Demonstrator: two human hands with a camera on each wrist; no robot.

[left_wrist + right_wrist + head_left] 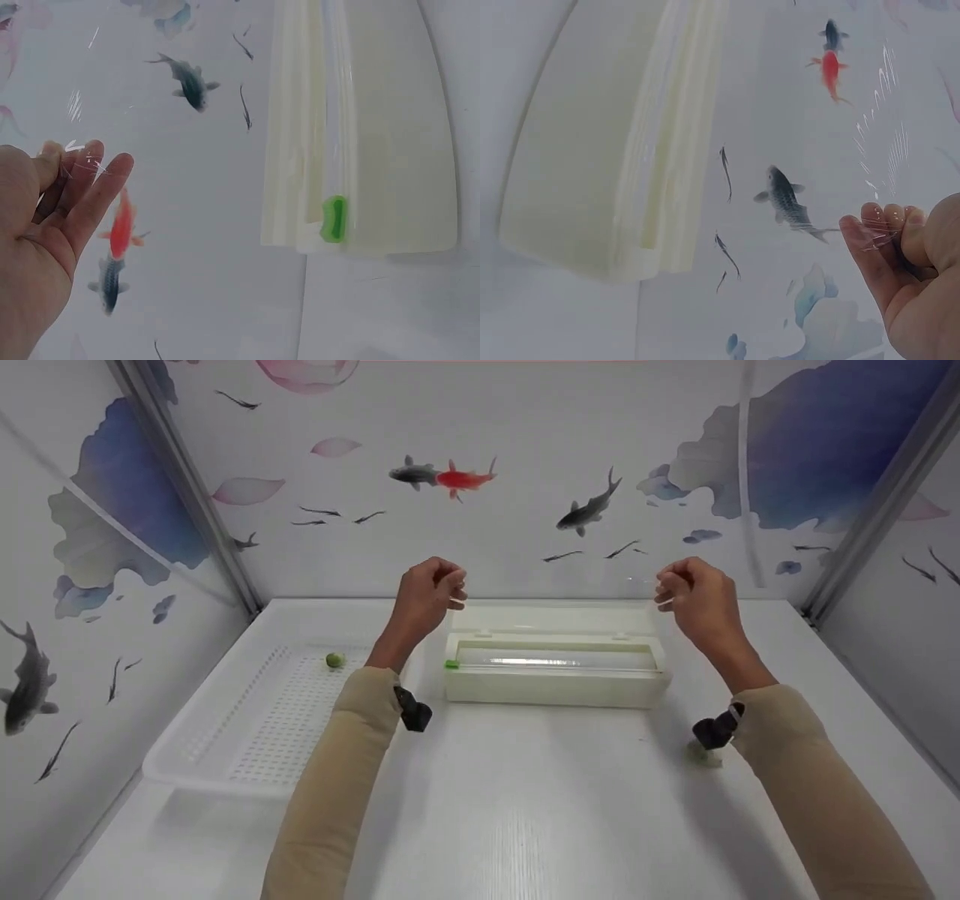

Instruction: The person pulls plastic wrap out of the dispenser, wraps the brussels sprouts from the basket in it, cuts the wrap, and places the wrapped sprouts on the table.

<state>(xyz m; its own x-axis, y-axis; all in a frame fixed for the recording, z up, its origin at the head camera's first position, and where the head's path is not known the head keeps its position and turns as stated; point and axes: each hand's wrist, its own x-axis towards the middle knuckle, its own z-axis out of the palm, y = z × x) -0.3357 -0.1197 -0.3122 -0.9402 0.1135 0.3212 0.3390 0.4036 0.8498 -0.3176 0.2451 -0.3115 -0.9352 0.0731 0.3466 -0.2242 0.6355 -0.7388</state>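
Both hands hold a sheet of clear cling film stretched between them, seen mostly by its glints. My left hand pinches one end between thumb and fingers, and in the left wrist view the film wrinkles at the fingertips. The other end is pinched by my right hand, level with the left. Below and between the hands stands a cream cling film dispenser, its lid tipped back. Inside lies a shiny film roll. A green slide cutter sits at the dispenser's left end.
A white perforated basket stands on the left, partly behind the left sleeve, with a small round green item inside. Under the right wrist lies a green-and-white piece, partly hidden. Printed panels enclose the table's back and sides.
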